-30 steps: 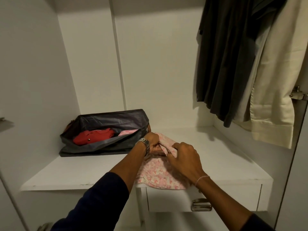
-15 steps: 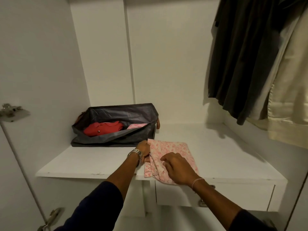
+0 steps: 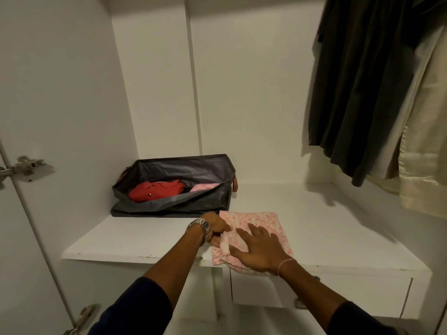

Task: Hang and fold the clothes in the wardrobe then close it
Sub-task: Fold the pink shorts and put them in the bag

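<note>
A pink patterned garment (image 3: 262, 222) lies folded on the white wardrobe shelf (image 3: 135, 240), its near edge hanging over the shelf front. My left hand (image 3: 216, 227), with a metal watch on the wrist, pinches the garment's left edge. My right hand (image 3: 260, 249) lies flat on the garment with the fingers spread. Behind them sits a dark grey fabric storage bag (image 3: 174, 187), open at the top, holding a folded red shirt (image 3: 156, 191) and a folded pink piece (image 3: 204, 187).
A dark garment (image 3: 360, 93) and a cream garment (image 3: 425, 151) hang at the upper right above the shelf. Door hinges (image 3: 26, 166) are fixed on the left panel. A drawer (image 3: 321, 293) sits under the shelf, below my right arm.
The garment went from bunched under both hands to a flat folded square. My right hand uncurled and now presses flat on it. The view pulled back from the shelf.
</note>
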